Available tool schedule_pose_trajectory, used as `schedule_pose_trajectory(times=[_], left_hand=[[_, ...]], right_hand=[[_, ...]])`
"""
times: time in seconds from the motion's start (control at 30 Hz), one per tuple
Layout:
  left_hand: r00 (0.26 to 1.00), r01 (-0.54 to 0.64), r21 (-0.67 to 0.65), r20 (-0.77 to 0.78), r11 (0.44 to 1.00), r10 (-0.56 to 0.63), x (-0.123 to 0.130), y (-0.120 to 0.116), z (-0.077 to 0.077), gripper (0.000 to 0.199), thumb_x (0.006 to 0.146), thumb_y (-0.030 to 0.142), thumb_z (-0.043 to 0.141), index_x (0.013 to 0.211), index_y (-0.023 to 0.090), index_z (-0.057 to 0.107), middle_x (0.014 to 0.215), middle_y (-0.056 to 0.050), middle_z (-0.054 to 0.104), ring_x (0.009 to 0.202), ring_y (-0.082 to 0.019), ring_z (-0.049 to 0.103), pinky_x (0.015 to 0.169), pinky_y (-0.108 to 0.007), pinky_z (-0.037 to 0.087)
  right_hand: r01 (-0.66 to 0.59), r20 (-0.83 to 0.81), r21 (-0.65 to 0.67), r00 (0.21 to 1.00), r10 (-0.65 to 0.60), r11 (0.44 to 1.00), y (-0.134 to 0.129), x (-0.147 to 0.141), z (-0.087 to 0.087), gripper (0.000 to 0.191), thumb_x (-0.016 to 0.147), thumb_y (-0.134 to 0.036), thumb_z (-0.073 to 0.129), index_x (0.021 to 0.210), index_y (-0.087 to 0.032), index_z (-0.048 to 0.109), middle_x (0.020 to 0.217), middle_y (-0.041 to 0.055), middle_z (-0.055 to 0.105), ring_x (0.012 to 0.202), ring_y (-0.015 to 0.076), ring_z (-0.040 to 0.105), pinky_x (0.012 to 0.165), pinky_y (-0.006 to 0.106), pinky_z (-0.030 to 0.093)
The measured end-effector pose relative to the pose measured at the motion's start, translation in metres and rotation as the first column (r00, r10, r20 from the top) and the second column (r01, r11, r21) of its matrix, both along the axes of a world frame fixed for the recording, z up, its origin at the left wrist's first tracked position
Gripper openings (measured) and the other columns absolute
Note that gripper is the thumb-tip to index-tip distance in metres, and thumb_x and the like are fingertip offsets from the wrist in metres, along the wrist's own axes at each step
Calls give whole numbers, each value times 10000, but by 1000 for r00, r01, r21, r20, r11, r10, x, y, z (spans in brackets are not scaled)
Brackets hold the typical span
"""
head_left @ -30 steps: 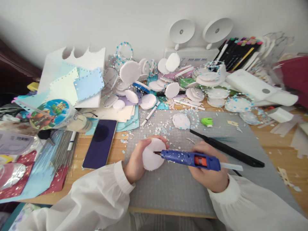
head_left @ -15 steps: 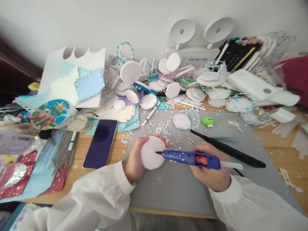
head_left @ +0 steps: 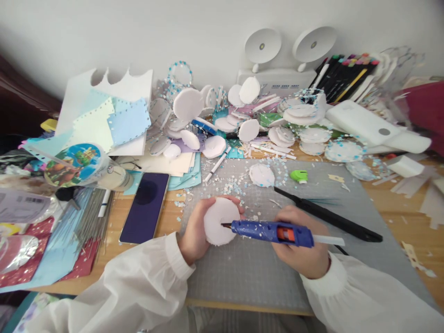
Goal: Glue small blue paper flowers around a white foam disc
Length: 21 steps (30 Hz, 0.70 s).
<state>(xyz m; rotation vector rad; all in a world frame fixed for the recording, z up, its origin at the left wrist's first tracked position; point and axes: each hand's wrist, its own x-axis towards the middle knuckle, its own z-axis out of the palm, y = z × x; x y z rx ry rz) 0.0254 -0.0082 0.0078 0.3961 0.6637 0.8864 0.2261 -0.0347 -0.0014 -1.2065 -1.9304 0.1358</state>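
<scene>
My left hand (head_left: 196, 231) holds a round white disc (head_left: 219, 231) above the grey cutting mat (head_left: 243, 277), its fingers wrapped round the edge. In my right hand (head_left: 301, 254) is a blue glue gun (head_left: 263, 231) with an orange part and a white glue stick at its rear. The gun's dark nozzle points left, its tip at the middle of the disc's face. Beyond the disc, another white disc (head_left: 262, 175) with blue bits lies on the mat among small white and blue scraps.
A phone (head_left: 145, 208), a lidded cup (head_left: 78, 162) and thin wires (head_left: 95, 217) are at the left. Many white discs (head_left: 188, 104) are piled at the back. A black tool (head_left: 333, 217) and a green object (head_left: 299, 175) lie on the right of the mat.
The glue gun in my right hand has moved slightly left and down across the disc's face. My left hand and the disc have hardly moved.
</scene>
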Motion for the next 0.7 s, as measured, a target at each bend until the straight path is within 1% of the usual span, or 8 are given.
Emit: schedule_pose_trajectory(times=[0.2,0.4,0.53,0.63,0.7], left_hand=[[999,16,15,-34,1000,-16,0,-1,0,440,753,450,535,945,72,653,878,-142,671,785,-255,633,678,-302,493],[995,26,45,-101,999,-21,0,-2,-2,469,762,479,516,960,76,653,881,-135,671,705,-210,599,597,-265,463],[995,29,53,-100,998,-23,0,-1,0,458,761,471,516,951,79,659,874,-127,671,711,-207,598,598,-257,461],[995,27,55,-96,998,-21,0,-1,1,451,758,459,524,945,73,663,856,-128,678,698,-206,609,593,-253,464],[995,23,47,-93,999,-18,0,-1,2,448,757,453,527,944,70,665,850,-131,682,694,-208,615,591,-254,468]], right_hand=[[-25,-28,-22,999,24,999,-3,2,-4,179,698,-123,608,798,-218,493,662,-1,567,589,152,560,556,280,453],[-21,-76,-51,997,17,998,-3,2,-4,199,703,-125,640,811,-216,499,678,5,569,602,157,557,552,287,445],[-22,-93,-60,996,16,998,-3,2,-6,217,693,-124,657,814,-226,509,675,-5,566,599,158,552,548,290,435],[7,-176,-63,984,-18,998,-3,5,-8,240,680,-147,683,823,-235,512,681,-13,557,589,153,542,542,288,432],[13,-198,-65,980,-26,998,-3,6,-9,250,676,-159,694,822,-240,507,680,-18,550,585,150,538,540,287,433]])
